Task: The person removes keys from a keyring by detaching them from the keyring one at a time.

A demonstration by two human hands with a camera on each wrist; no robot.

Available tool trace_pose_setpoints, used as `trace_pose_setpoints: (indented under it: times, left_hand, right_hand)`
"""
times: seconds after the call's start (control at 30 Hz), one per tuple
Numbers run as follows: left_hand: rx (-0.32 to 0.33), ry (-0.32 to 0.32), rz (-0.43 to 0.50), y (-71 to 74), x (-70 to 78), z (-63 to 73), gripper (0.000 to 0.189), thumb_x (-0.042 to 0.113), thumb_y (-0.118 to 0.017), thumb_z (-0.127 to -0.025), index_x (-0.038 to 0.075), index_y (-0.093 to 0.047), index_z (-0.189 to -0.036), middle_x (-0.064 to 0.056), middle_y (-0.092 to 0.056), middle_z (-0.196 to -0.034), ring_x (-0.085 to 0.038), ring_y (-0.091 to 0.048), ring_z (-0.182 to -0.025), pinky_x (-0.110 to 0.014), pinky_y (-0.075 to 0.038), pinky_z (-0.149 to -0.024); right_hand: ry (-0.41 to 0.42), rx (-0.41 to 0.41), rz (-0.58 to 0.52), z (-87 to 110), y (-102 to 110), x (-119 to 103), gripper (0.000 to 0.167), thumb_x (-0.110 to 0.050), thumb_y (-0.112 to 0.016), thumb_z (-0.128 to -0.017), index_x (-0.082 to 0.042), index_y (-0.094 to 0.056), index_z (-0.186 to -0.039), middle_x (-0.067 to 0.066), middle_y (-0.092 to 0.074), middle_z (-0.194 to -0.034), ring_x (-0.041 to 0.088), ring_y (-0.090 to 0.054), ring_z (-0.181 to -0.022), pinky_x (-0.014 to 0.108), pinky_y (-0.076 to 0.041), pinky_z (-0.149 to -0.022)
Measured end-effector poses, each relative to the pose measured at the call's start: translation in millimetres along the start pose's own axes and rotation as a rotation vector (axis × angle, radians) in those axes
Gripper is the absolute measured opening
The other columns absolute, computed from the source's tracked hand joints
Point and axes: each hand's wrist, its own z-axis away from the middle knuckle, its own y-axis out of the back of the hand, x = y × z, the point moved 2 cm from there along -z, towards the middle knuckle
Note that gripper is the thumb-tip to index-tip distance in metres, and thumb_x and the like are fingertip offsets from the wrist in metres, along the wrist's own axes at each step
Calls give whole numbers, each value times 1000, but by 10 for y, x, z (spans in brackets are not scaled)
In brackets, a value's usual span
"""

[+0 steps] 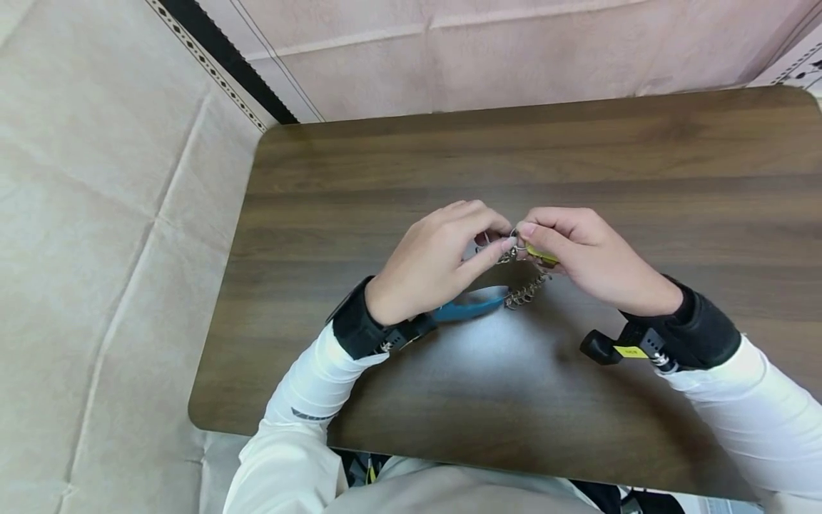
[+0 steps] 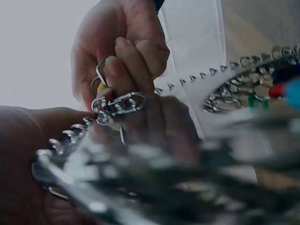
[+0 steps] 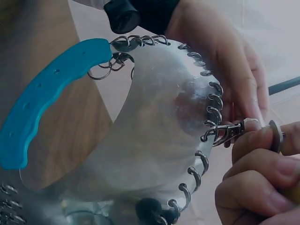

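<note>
A shiny metal key carrier plate [image 3: 154, 126] with small rings along its curved edge has a blue grip [image 3: 56, 89]. From one edge ring hangs a silver snap hook [image 3: 229, 132], also seen in the left wrist view as a clip [image 2: 123, 104]. My left hand [image 1: 437, 253] is at the plate's rim, thumb and fingertip pinching the snap hook's end. Close beside it, my right hand [image 1: 581, 253] pinches a key ring with a yellow tag [image 1: 541, 255] between thumb and curled fingers. A flat metal piece [image 3: 276, 136] shows at the right fingertips. The hands almost meet.
The carrier is above a dark wooden table [image 1: 359, 178] with rounded corners. Pale fabric walls [image 1: 96, 250] stand along the table's left and far sides. Black camera straps [image 1: 700, 328] are on both wrists.
</note>
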Motion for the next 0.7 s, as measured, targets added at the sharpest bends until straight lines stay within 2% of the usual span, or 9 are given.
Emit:
trace_pose_setpoints:
  times: [0.17, 0.33, 0.43, 0.5, 0.7]
  left_hand:
    - [-36, 52, 105, -35, -45, -27, 14, 24, -64, -101, 11, -70, -104, 3, -67, -95, -8, -57, -88, -21, -47, -78]
    - [-58, 85, 253, -87, -129, -48, 10, 19, -64, -101, 9, -67, -100, 0, -63, -90, -10, -55, -84, -25, -46, -75]
    - [-47, 77, 307, -121, -157, -41, 8, 15, -64, -101, 7, -66, -100, -1, -63, -90, -10, -54, -83, -24, -44, -71]
    - [-29, 59, 324, -140, -162, -40, 7, 13, -63, -101, 6, -66, -100, -2, -62, -90, -11, -54, -83, -23, -43, -69]
    - [26, -5, 314, -170, -148, -51, 7, 12, -64, -100, 5, -67, -100, -3, -63, -91, -11, -55, -85, -23, -44, -70]
  right_hand:
    - [1, 26, 0, -21, -54, 42, 27, -19, -47, -109, -9, -63, -89, 0, -43, -69, 17, -41, -60, 33, -34, -52]
    - [-8, 35, -53, -30, -92, 60, 28, -19, -48, -109, -7, -61, -87, 0, -41, -67, 18, -39, -58, 33, -32, -49]
    - [-30, 29, -79, -26, -102, 75, 30, -22, -48, -109, -6, -58, -86, 0, -39, -67, 18, -37, -56, 34, -31, -48]
    - [-57, 26, -100, -16, -96, 95, 33, -26, -45, -110, -5, -59, -88, 0, -44, -70, 17, -41, -58, 31, -35, -48]
    - [-96, 40, -139, 9, -64, 155, 46, -39, -33, -111, -7, -63, -97, 2, -58, -84, 16, -50, -69, 28, -44, -54]
